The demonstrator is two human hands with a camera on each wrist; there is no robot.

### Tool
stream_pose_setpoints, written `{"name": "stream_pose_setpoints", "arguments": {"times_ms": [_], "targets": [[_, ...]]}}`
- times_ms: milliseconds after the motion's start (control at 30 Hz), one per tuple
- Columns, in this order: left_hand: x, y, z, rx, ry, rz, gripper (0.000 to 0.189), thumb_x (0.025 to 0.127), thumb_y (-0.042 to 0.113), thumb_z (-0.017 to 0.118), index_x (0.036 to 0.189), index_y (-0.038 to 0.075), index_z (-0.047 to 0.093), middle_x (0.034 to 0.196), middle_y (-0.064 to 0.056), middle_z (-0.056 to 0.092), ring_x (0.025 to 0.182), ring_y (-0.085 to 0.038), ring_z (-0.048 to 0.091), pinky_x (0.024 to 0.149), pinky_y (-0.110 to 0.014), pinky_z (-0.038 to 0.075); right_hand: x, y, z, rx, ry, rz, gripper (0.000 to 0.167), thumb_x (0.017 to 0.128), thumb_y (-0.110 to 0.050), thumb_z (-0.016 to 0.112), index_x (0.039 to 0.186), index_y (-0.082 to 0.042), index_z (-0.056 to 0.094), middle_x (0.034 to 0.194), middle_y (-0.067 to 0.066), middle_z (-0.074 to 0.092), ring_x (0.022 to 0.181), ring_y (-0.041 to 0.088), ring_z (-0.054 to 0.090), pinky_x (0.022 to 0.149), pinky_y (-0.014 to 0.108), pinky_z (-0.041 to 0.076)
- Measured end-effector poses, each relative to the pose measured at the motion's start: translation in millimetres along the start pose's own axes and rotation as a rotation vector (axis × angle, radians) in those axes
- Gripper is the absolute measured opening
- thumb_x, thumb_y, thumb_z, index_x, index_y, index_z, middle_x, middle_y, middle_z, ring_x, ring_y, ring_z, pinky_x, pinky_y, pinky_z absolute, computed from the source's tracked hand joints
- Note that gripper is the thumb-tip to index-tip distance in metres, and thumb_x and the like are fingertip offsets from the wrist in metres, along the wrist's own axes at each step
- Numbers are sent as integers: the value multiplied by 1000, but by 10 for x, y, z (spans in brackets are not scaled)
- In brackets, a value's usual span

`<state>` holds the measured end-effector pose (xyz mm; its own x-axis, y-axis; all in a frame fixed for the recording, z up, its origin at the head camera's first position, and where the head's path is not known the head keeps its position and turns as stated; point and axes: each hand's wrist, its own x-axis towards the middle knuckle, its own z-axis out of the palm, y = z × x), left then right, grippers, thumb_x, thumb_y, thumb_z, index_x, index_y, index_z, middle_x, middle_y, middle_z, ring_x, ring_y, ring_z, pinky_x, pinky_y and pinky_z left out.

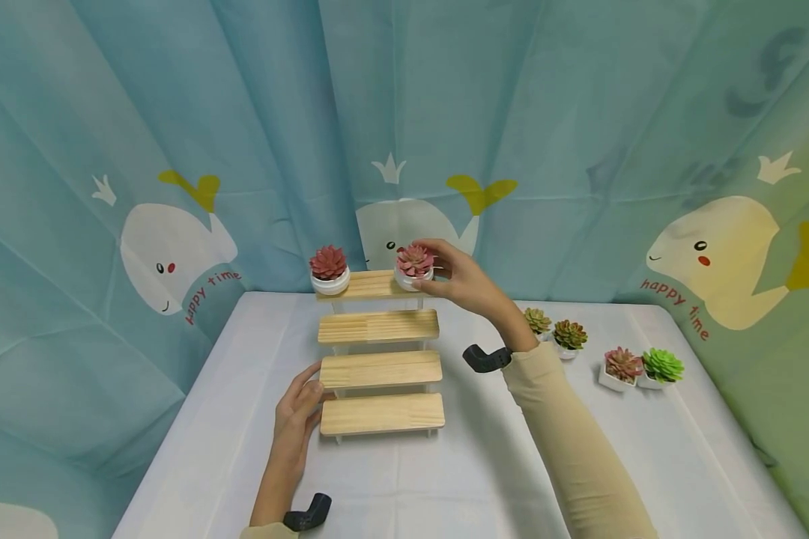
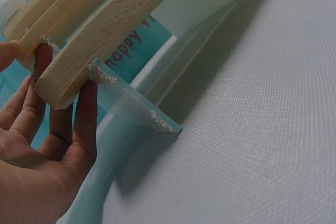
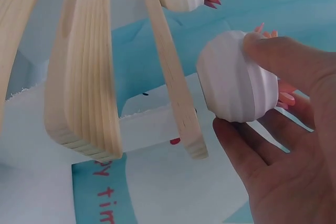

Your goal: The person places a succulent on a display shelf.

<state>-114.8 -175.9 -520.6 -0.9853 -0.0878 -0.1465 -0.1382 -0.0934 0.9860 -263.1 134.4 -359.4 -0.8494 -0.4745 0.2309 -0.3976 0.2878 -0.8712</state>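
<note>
Blue curtain [image 1: 438, 90], printed whales [image 1: 168, 236], white cloth-covered table [image 1: 465, 479]

- Head view: bright, even light; the table [image 1: 209, 419] looks pale and clean-toned.
- Curtain [image 1: 276, 97]: cooler at left, lighter and yellower at right.
- A soft-edged grey shadow lies on the table, between shelf [image 1: 380, 370] and right sleeve [image 1: 580, 442].
- Light seems to come from above; its exact source cannot be told.
- Focus holds to the far side; the lettering [image 1: 224, 278] reads clearly.
- Left wrist view: dimmer and greyer; a broad shadow spreads beneath the shelf, which looks bowed by lens distortion; the left hand [image 2: 44, 156] has darkened fingertips.
- Right wrist view: dim, bluish, slightly soft; the pot [image 3: 236, 77] looks greyish.
</note>
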Motion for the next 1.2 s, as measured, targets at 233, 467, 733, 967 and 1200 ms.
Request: {"name": "stream_pose_setpoints", "arguments": {"times_ms": [233,467,733,967,1200], "targets": [[-2,-2,-3,-2,-2,1,47,106,35,61,151,28,49,122,4,66,119,-16,65,101,-26,51,49,42,40,-6,3,41,69,96,-11,75,156,-8,42,145,15,56,132,35,60,106,51,51],[-1,-15,-11,11,1,3,47,106,37,59,152,29,48,123,4,67,122,-16,64,102,-28,50,77,57,62,-8,8,44,70,97,-12,74,158,-7,40,145,16,56,133,35,60,106,52,51],[3,-25,-9,21,-3,7,47,107,37,59,152,29,48,124,3,66,122,-12,64,103,-27,50,52,51,76,-13,7,62,73,98,-14,74,160,-11,37,146,14,56,134,34,59,105,48,52],[7,-32,-7,13,3,2,48,107,37,59,152,29,48,122,6,68,119,-13,65,102,-28,50,32,56,84,-3,-5,54,76,99,-15,73,163,-10,32,149,15,52,137,34,57,107,50,52],[-3,-24,-2,-5,3,6,48,106,36,60,152,26,48,119,7,69,115,-12,66,100,-29,51,-46,84,54,-24,4,21,79,101,-18,71,165,-8,25,164,16,39,148,39,46,117,56,43]]}}
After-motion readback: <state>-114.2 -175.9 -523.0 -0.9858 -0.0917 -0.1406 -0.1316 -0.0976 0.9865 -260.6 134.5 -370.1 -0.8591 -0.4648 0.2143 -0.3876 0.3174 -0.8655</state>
